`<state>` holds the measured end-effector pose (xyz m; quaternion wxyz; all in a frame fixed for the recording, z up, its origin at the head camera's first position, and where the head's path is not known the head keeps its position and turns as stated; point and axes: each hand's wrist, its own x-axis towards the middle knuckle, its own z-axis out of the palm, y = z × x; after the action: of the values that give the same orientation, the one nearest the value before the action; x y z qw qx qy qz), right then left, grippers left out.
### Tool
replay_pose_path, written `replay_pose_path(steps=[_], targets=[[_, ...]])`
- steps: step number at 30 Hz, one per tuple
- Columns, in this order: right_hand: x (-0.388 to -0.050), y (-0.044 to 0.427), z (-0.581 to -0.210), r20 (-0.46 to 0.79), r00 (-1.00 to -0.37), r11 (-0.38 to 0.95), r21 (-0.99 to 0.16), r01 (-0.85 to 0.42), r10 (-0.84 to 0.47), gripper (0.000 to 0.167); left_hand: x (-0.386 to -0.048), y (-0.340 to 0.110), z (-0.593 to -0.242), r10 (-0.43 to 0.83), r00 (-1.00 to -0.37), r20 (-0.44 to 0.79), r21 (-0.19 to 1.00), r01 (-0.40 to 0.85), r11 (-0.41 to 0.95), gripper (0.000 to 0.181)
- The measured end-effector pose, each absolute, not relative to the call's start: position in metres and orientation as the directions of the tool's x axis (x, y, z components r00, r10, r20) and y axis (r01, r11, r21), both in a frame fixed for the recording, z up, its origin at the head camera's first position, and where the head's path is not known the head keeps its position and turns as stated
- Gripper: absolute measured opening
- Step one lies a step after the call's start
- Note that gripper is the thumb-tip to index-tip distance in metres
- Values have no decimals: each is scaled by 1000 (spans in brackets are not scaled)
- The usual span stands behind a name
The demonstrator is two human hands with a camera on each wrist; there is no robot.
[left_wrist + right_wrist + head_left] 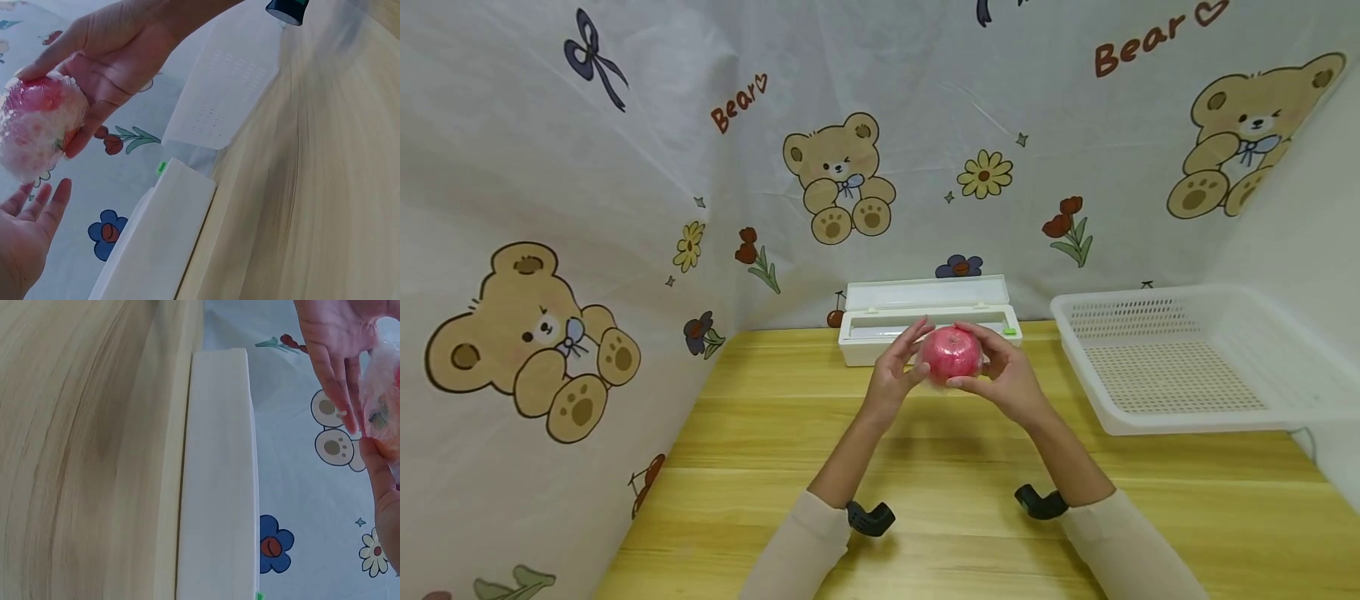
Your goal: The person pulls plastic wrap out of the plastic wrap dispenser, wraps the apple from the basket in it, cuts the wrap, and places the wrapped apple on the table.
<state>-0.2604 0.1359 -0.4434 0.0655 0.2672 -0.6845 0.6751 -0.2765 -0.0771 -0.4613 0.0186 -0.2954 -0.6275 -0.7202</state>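
Observation:
A round red apple (pixel 951 353), wrapped in crinkled clear film, is held up above the table. My right hand (pixel 1006 375) grips it from the right side, thumb in front and fingers behind. My left hand (pixel 897 375) is at the apple's left side with its fingers extended; in the left wrist view this left hand (pixel 31 234) shows a bare palm beside the wrapped apple (pixel 40 122). Behind the hands, a long white box (pixel 880 350) stands with its lid (pixel 925 292) raised and a small green piece (pixel 1010 332) at its right end.
A white perforated basket (pixel 1120 421) sits at the right on the wood-grain table (pixel 760 467). A bear-print cloth (pixel 917 200) hangs at the back and left. Each wrist carries a black camera (pixel 871 518).

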Motion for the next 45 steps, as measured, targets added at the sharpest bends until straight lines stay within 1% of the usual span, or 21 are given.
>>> replay_pose_path(steps=[4,6,10,16,19,21,23,25,28,30,32,34,37,42,45], targets=[[-260,135,-444,424,-870,-105,-905,-411,-251,70,-277,-79,-461,326,-779,535,840,449,-306,76],[-259,134,-445,420,-873,-113,-908,-405,-248,67,-277,-80,-461,317,-767,558,824,467,-322,67],[-259,133,-445,406,-878,-132,-914,-385,-253,65,-275,-79,-461,295,-772,564,823,494,-281,56],[-258,134,-445,367,-896,-122,-930,-347,-250,64,-272,-74,-461,247,-806,538,843,505,-187,53],[-258,134,-445,352,-905,-115,-936,-334,-239,61,-271,-75,-458,250,-802,543,840,523,-146,51],[-259,133,-445,338,-913,-118,-941,-318,-230,58,-272,-76,-458,256,-777,575,816,568,-109,51],[-259,133,-445,317,-922,-122,-947,-296,-223,56,-273,-76,-459,260,-732,630,766,641,-52,52],[-259,132,-443,289,-933,-135,-955,-265,-215,53,-275,-76,-461,268,-662,700,682,731,26,54],[-257,132,-441,249,-946,-166,-962,-217,-209,51,-275,-75,-465,287,-535,795,521,844,129,57],[-256,132,-440,223,-954,-198,-963,-183,-202,50,-274,-73,-466,298,-461,836,428,887,170,55],[-255,131,-438,203,-958,-224,-962,-156,-202,51,-273,-72,-467,303,-416,857,374,908,187,53],[-253,130,-436,188,-961,-234,-962,-140,-202,53,-273,-71,-468,305,-395,866,346,916,203,52],[-253,130,-435,165,-967,-240,-964,-116,-194,54,-273,-69,-471,314,-392,864,333,915,226,51],[-254,131,-436,123,-974,-269,-961,-69,-190,57,-274,-69,-470,330,-420,845,360,904,228,51],[-256,130,-437,118,-975,-254,-965,-67,-189,57,-274,-70,-467,323,-438,839,384,897,218,52]])
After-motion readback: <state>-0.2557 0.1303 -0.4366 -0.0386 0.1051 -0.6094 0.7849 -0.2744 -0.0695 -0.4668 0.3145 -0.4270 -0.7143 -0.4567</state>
